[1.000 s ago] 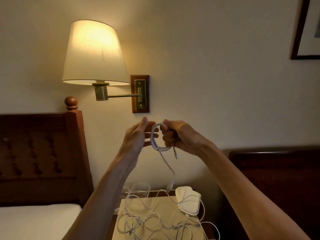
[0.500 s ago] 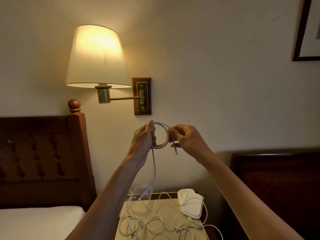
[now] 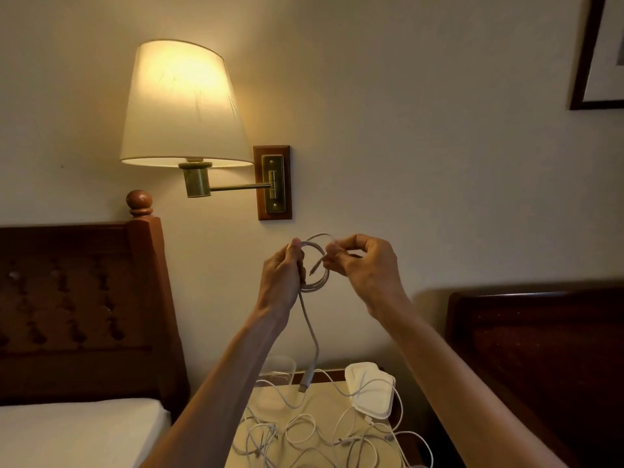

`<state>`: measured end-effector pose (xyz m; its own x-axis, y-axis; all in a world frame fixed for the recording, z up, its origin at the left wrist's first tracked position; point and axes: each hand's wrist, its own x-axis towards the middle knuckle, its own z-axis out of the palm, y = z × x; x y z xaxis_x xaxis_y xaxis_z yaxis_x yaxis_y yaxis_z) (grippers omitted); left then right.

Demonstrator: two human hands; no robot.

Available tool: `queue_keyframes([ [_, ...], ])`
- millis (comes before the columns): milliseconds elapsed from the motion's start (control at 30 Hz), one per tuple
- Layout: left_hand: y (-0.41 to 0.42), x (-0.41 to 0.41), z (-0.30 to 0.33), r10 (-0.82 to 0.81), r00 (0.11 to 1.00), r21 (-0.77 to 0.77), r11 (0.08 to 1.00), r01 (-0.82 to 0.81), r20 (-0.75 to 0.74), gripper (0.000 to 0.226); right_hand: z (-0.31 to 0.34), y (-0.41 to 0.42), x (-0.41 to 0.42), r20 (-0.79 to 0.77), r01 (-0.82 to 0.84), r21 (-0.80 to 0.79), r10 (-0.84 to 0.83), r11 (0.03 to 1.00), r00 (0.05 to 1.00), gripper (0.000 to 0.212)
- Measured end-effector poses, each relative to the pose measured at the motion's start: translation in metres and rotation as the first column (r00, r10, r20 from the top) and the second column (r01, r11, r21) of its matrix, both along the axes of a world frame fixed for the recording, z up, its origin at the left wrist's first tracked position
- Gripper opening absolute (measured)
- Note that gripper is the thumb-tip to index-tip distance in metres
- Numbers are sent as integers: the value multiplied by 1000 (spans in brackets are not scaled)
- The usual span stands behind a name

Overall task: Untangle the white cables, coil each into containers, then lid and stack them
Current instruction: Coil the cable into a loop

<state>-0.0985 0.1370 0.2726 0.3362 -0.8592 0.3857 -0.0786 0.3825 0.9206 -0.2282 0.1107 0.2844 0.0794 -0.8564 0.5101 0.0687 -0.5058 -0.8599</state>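
Left hand (image 3: 282,278) grips a small coil of white cable (image 3: 315,265) held up before the wall, fingers curled round the gathered loops. Right hand (image 3: 363,265) pinches the coil's far side near a loose plug end. One tail hangs down, its connector (image 3: 304,386) just above the bench (image 3: 324,400). More cables (image 3: 304,434) lie tangled there beside white lids (image 3: 371,390). Cable looks light, limp, springy; likely best held where loops cross, or they may spring open.

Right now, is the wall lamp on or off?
On. The wall lamp has a brightly glowing shade, and warm light spreads over the wall around it.
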Motion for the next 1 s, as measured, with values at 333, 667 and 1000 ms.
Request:
queue_keyframes([
  [333, 5, 5, -4, -171, 965, 0, 985, 175, -198, 42, -38, -16, 8, -278, 13, -474, -163, 881, 947, 9],
  [667, 3, 16, 5, -194, 937, -14, 980, 199, -291, 41, -38, -17, -5, -342, -270, -218, 186, 938, 921, 29],
  [1000, -4, 21, 2, -131, 909, 42, 986, 160, -396, 39, -34, 2, -8, -660, -353, -676, -318, 647, 681, 40],
])
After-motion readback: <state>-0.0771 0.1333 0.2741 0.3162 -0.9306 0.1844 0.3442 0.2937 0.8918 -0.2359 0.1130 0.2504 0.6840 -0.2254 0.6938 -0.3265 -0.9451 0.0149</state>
